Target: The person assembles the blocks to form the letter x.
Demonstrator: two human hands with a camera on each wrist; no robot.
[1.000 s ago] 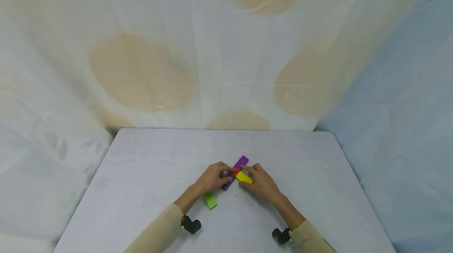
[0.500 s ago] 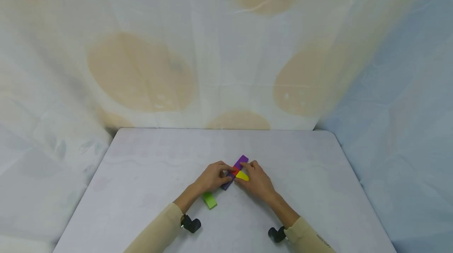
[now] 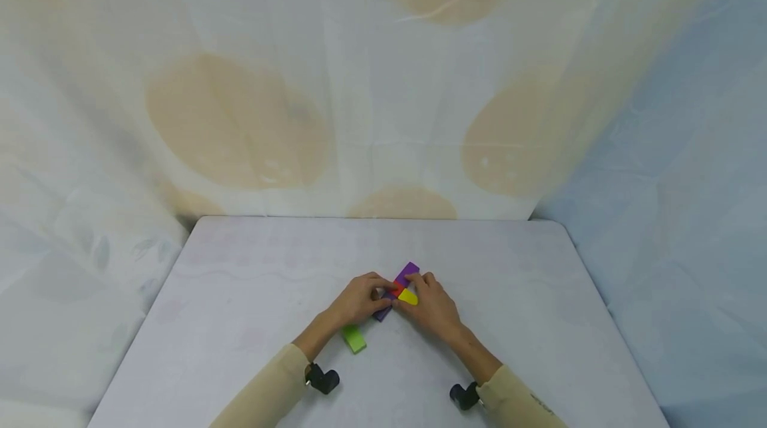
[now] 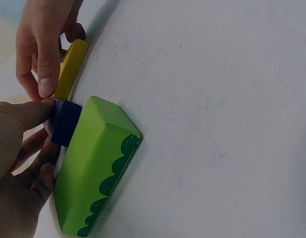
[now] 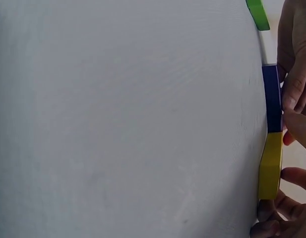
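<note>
Both hands meet over a small cluster of blocks near the middle of the bench. The left hand curls its fingers around the purple block, which lies flat and slantwise. The right hand pinches the yellow block, pressed against the purple one's side beside a small red block. This looks like the fitting step: pieces being aligned edge to edge. The green block lies apart by the left wrist; next likely calls for steady, careful pressing.
</note>
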